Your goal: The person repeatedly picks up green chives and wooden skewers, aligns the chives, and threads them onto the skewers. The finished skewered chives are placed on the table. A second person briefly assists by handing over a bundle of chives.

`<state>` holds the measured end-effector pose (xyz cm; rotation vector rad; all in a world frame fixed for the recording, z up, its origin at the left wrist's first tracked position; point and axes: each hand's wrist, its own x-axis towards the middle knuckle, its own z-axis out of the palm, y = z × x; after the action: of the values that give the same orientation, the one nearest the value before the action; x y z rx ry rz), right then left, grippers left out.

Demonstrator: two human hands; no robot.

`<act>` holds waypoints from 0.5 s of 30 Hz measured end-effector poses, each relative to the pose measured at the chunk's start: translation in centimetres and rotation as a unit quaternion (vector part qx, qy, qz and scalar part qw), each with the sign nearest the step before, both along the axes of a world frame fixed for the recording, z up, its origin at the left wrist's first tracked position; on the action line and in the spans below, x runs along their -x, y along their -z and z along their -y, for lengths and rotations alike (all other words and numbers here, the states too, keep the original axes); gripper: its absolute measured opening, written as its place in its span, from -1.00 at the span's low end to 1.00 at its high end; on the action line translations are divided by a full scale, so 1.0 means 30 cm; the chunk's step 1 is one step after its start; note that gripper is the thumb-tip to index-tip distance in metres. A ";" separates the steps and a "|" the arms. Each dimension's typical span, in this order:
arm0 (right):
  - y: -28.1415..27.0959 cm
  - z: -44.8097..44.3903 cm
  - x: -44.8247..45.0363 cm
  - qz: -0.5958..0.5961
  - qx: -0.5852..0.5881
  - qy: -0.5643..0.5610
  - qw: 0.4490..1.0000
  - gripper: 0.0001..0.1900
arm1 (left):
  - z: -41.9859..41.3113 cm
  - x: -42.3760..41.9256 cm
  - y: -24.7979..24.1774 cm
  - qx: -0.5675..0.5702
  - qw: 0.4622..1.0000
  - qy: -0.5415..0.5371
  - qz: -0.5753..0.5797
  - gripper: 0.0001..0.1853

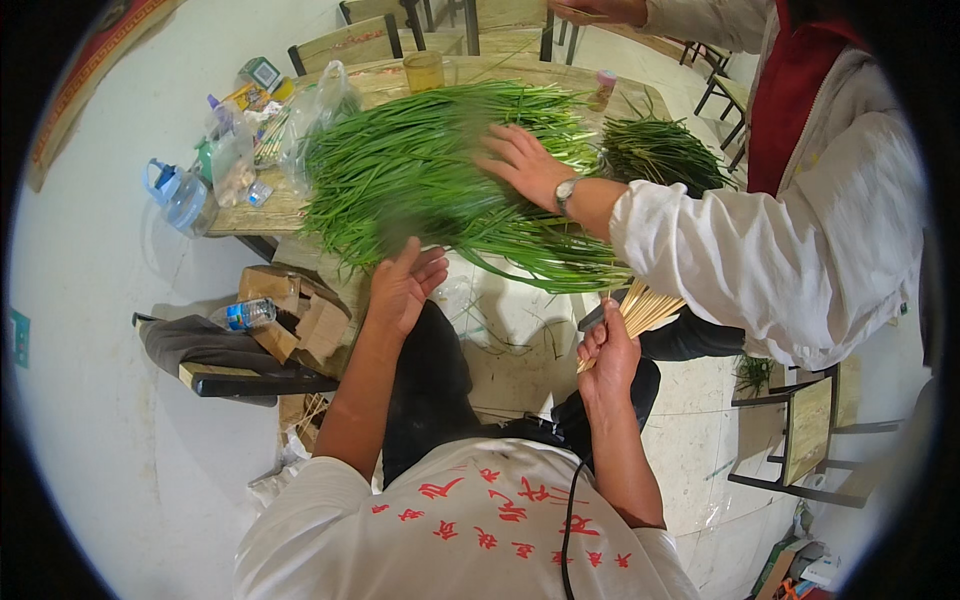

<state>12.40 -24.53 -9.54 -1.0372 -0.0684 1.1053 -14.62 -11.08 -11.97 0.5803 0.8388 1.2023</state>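
My right hand (pixel 611 349) is closed around a bundle of thin wooden skewers (pixel 646 309), which fan out to the upper right. Palm up, my left hand (pixel 407 285) has its fingers apart beside the near left edge of a large heap of long green garlic chives (pixel 420 157); nothing shows in it. Some chive stalks reach over the table's near side, their pale ends close to the skewers. Another person's hand (pixel 525 166), with a wristwatch, lies over the heap. A darker green bunch (pixel 660 154) rests to the right of the heap.
On the table's left stand a blue-lidded water jug (pixel 184 202), plastic bags (pixel 322 112) and small boxes. An amber container (pixel 424 71) and a pink-capped jar (pixel 602 90) stand behind. A chair at left holds an opened cardboard box (pixel 322 326) and a plastic bottle (pixel 250 313). The other person is close on my right.
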 end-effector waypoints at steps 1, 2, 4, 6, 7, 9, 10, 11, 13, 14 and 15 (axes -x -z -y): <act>-0.003 0.000 0.000 -0.001 0.002 0.000 1.000 -0.85 | 0.005 -0.008 -0.011 0.002 1.000 0.003 -0.011 -0.51; -0.003 0.000 0.000 0.001 0.004 0.001 1.000 -0.85 | 0.014 -0.014 -0.018 0.028 0.999 0.019 -0.041 -0.52; -0.002 0.000 -0.002 0.004 0.006 0.003 1.000 -0.85 | 0.046 -0.029 -0.026 0.077 0.990 0.054 -0.102 -0.54; -0.004 -0.004 -0.002 0.007 0.003 -0.003 1.000 -0.84 | 0.088 -0.061 -0.030 -0.011 0.967 0.077 -0.243 -0.55; 0.002 0.000 0.000 0.010 0.006 -0.006 1.000 -0.84 | 0.116 -0.089 -0.046 -0.050 0.946 0.090 -0.308 -0.55; 0.010 -0.011 -0.001 0.016 0.004 0.002 1.000 -0.83 | 0.138 -0.160 -0.117 -0.318 0.808 0.009 -0.496 -0.47; 0.008 -0.015 0.000 0.020 0.001 0.007 1.000 -0.83 | 0.098 -0.201 -0.165 -0.452 0.683 -0.056 -0.570 -0.41; 0.000 -0.013 0.002 0.020 0.004 0.004 1.000 -0.83 | 0.049 -0.223 -0.201 -0.568 0.527 -0.121 -0.620 -0.33; -0.015 -0.007 -0.005 0.020 0.005 0.002 1.000 -0.83 | -0.062 -0.247 -0.173 -0.524 0.501 -0.102 -0.681 -0.22; -0.016 -0.010 -0.007 0.019 0.002 -0.002 1.000 -0.83 | -0.116 -0.258 -0.155 -0.501 0.486 -0.093 -0.710 -0.16; -0.005 -0.007 -0.008 0.017 0.002 -0.002 1.000 -0.83 | -0.156 -0.265 -0.154 -0.514 0.475 -0.096 -0.708 -0.13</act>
<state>12.64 -24.32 -9.39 -1.0608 -0.0957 1.0918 -6.67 -6.40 -7.35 2.8335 1.4465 1.1357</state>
